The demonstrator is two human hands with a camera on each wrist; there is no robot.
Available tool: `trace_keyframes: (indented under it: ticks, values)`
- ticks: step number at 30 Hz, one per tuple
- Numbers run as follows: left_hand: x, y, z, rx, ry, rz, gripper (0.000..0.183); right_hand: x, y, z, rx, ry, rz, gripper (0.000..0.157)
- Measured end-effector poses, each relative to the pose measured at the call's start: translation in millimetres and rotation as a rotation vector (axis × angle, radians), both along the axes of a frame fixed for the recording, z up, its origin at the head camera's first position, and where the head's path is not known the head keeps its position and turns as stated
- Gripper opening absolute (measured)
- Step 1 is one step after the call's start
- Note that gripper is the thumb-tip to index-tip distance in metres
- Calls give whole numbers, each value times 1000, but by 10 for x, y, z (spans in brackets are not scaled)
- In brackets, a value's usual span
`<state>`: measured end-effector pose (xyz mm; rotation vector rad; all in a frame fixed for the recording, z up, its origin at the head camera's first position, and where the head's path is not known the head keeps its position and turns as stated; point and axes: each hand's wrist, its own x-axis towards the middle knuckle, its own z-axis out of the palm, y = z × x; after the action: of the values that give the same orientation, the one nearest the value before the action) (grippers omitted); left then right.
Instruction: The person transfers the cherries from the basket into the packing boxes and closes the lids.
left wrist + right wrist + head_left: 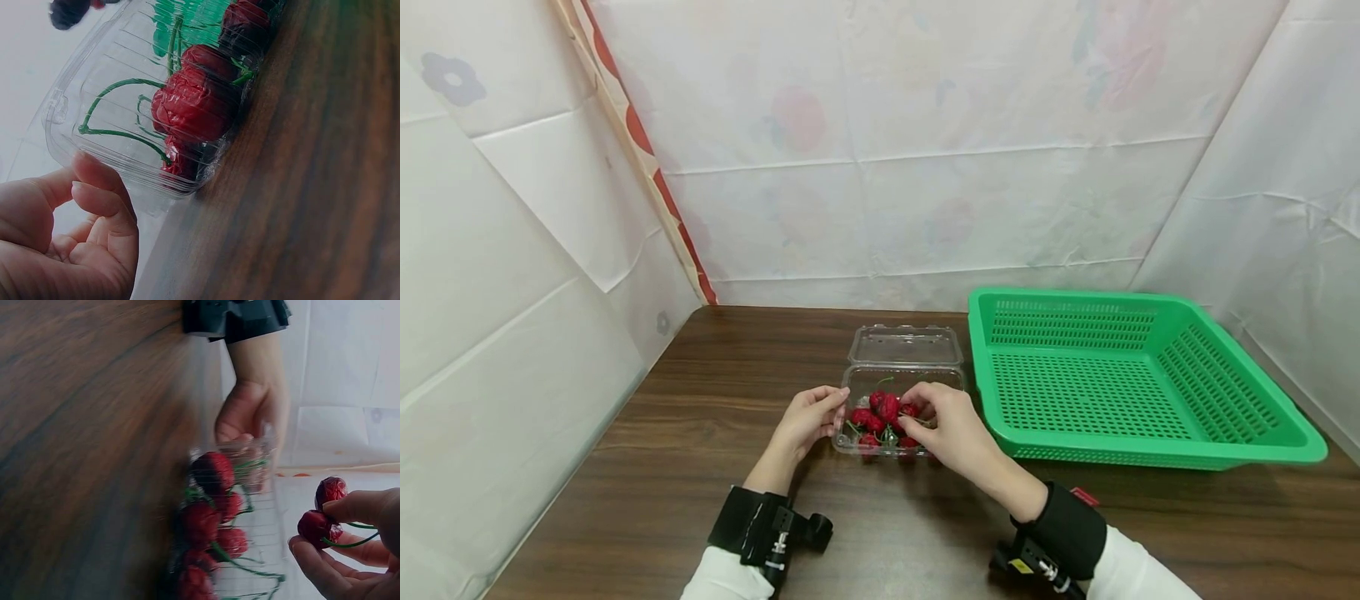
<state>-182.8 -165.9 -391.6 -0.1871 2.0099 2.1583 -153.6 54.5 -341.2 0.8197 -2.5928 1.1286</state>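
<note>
A clear plastic clamshell box (pixel 850 381) sits on the table with its lid (pixel 906 344) folded back. Several wrinkled red cherries (pixel 872 422) with green stems lie inside. At the box's left side, my left hand (pixel 807 417) grips the wall near the corner, thumb by the rim and fingers curled outside. My right hand (pixel 951 421) is over the box's right part. In the right wrist view, its thumb and fingers pinch a pair of cherries (pixel 320 529) with green stems, above the other cherries (pixel 212 472).
A large green perforated basket (pixel 1120 450) stands to the right, close beside the box. The dark wooden table (pixel 662 500) extends to the left and front. White patterned sheets (pixel 880 217) hang behind and at both sides.
</note>
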Motion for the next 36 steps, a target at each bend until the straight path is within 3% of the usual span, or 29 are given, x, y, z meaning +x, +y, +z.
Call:
trace_keyframes:
  ticks: [11,18,36]
  values:
    - [5,1,-7,12,-6,6,24,-72,-13,-157,161,95,-66,13]
    - [7,1,2,16,-1,1,24,-92,-2,-191,196,125,-75,14]
    - [-2,11,3,13,-5,16,20,-139,-13,-175,299,-10,-87,18]
